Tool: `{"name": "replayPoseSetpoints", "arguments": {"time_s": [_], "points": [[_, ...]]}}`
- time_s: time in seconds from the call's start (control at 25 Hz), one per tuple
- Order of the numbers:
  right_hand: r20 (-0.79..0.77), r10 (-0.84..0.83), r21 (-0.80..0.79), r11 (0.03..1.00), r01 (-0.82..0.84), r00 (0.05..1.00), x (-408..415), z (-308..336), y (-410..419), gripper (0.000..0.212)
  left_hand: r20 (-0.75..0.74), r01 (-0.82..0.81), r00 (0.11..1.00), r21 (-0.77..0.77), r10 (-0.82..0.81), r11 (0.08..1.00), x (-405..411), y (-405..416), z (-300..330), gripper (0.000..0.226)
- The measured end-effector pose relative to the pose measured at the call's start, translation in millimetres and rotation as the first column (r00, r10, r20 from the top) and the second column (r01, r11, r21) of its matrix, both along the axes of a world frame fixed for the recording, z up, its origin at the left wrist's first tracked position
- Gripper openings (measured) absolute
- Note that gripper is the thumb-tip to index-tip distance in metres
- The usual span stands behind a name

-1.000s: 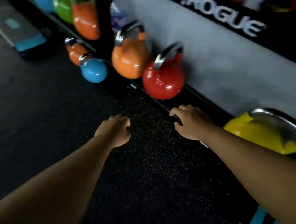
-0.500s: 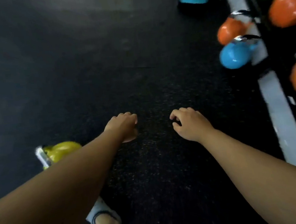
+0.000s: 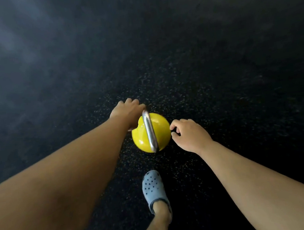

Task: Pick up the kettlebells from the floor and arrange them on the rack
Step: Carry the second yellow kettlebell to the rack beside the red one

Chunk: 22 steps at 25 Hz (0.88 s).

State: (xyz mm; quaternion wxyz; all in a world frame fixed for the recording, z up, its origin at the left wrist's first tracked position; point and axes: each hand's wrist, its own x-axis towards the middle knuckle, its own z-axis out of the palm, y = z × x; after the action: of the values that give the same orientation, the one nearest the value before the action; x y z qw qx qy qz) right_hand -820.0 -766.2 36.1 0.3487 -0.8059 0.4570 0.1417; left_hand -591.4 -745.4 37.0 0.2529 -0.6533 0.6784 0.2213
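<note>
Head view, yellow kettlebell [image 3: 159, 130] now centred between hands, left hand [image 3: 127, 112] fingers loosely open, right hand [image 3: 190, 134] curled, empty.

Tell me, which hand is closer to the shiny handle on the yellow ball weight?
The left hand. Its fingers reach right up to the far end of the handle. The right hand sits off beside the yellow weight, away from the handle.

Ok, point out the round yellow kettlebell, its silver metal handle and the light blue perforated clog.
Round yellow kettlebell [image 3: 159, 128]: head view, on the right side of the yellow body.
Silver metal handle [image 3: 150, 131]: head view, mid-bar.
Light blue perforated clog [image 3: 152, 186]: head view, on the toe top.
</note>
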Motion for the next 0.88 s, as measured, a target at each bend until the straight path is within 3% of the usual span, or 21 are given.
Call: {"name": "replayPoseSetpoints", "arguments": {"time_s": [0.24, 0.44, 0.64, 0.76, 0.88], "points": [[-0.141, -0.120, 0.244, 0.958, 0.152, 0.983, 56.6, -91.8, 35.4, 0.033, 0.074, 0.289, 0.955, -0.022, -0.287, 0.957, 24.7, -2.3, -79.9, 0.084], [-0.037, -0.477, 0.426, 0.787, 0.446, 0.878, 51.7, -137.8, 60.0, 0.018, 0.028, 0.389, 0.921, -0.069, -0.388, 0.918, -1.3, -20.5, -129.5, 0.047], [0.009, -0.574, 0.509, 0.708, 0.490, 0.819, 50.9, -150.8, 65.8, 0.017, -0.018, 0.509, 0.860, -0.015, -0.509, 0.861, -15.4, -30.8, -132.6, 0.027], [0.007, -0.619, 0.446, 0.705, 0.551, 0.786, 20.3, -145.9, 63.9, 0.015, -0.117, 0.437, 0.896, 0.071, -0.428, 0.897, -39.5, -30.1, -120.2, 0.021], [0.001, -0.552, 0.336, 0.785, 0.520, 0.834, -33.8, -133.4, 53.8, 0.020, -0.194, 0.286, 0.946, 0.114, -0.261, 0.951, -78.6, -19.7, -105.2, 0.008]]}}
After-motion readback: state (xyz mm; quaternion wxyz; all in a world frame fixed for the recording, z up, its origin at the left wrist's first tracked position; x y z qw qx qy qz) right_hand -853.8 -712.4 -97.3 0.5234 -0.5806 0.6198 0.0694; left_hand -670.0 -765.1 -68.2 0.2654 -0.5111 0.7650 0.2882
